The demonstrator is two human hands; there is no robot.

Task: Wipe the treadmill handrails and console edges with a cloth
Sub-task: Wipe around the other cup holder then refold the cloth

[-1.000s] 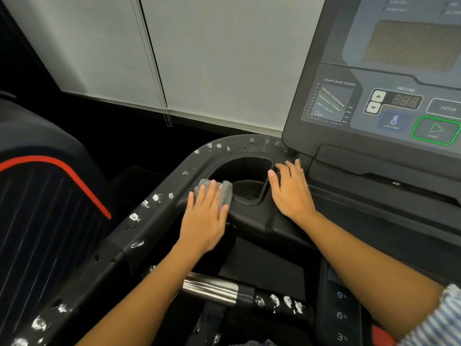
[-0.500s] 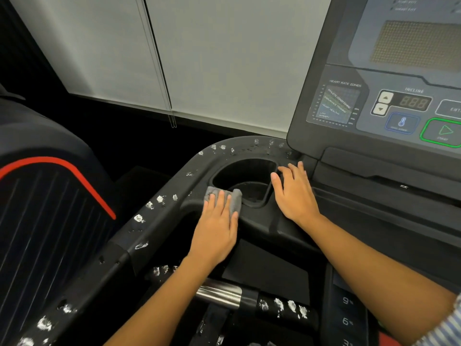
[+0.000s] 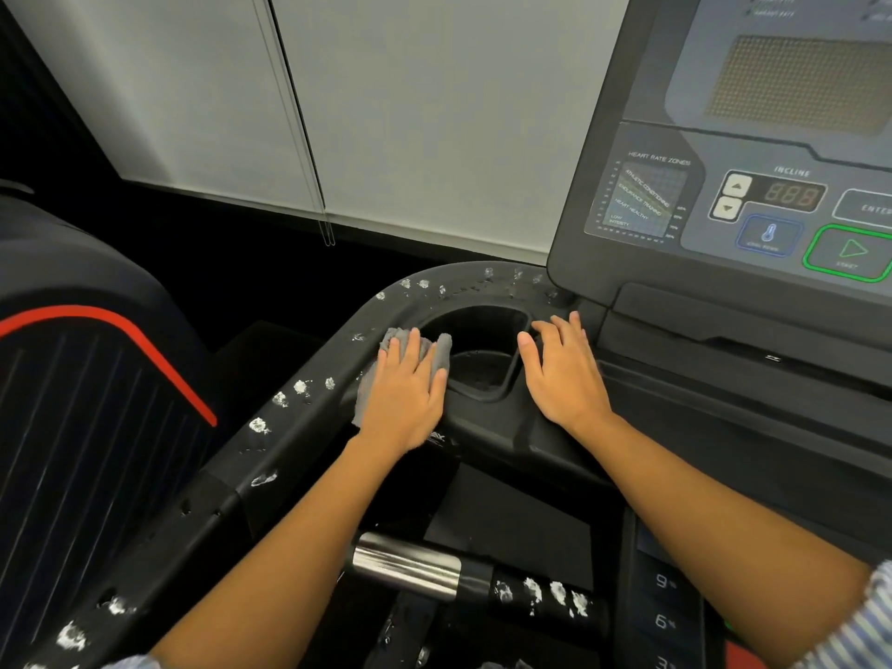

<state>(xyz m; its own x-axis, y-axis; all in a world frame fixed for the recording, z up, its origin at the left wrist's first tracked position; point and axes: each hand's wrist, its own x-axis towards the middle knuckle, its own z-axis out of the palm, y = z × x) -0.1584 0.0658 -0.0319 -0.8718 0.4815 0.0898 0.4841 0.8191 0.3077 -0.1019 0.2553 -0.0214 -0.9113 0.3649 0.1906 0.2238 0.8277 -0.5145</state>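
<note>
Most of the job looks left: crusty white smears (image 3: 260,425) dot the matte black handrail (image 3: 289,427) along its bend and lower length. The left hand (image 3: 403,398), fingers straight, presses a soft grey cloth (image 3: 440,353) on the left rim of the rounded cup well (image 3: 482,325); the right hand (image 3: 562,374) lies flat and empty on its right rim, below the glossy console (image 3: 642,200)

We find our left hand (image 3: 403,395) flat on the cloth (image 3: 441,351), on the handrail (image 3: 294,437) bend, left of the cup recess (image 3: 478,325). Our right hand (image 3: 562,379) rests on its right rim. The console (image 3: 724,195) stands behind, the crossbar (image 3: 405,564) nearer us.
</note>
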